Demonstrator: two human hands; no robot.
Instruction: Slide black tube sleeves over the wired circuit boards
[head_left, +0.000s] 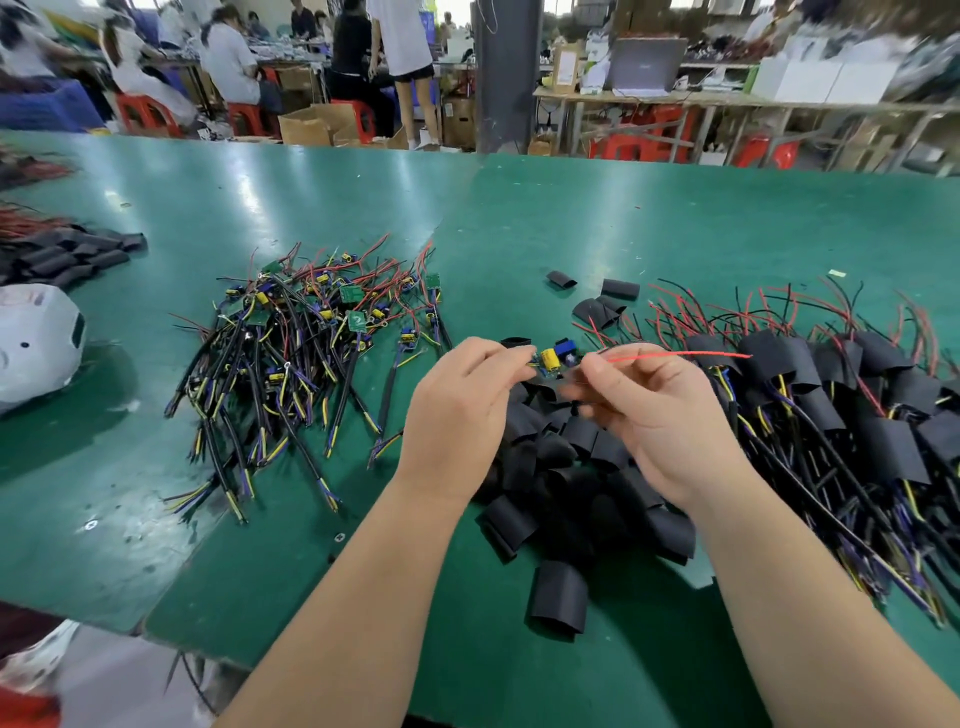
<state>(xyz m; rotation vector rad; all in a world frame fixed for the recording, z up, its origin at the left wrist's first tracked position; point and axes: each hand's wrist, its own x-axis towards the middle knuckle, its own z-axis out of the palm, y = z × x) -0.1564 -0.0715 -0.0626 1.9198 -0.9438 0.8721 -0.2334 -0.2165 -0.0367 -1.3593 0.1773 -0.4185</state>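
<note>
Above the green table, my left hand (460, 410) pinches a small circuit board (551, 358) with a yellow capacitor and a blue part, and a black tube sleeve (515, 342) shows at its fingertips. My right hand (657, 415) pinches the board's red wire (680, 355), which sticks out to the right. Loose black sleeves (558, 467) lie heaped below both hands. Bare wired boards (306, 332) are piled to the left. Sleeved boards (841, 405) lie in a pile to the right.
The green table (519, 218) stretches far ahead. A white plastic bag (36, 343) and more black sleeves (67, 254) sit at the left edge. A few stray sleeves (605, 299) lie beyond my hands. People work at benches in the background.
</note>
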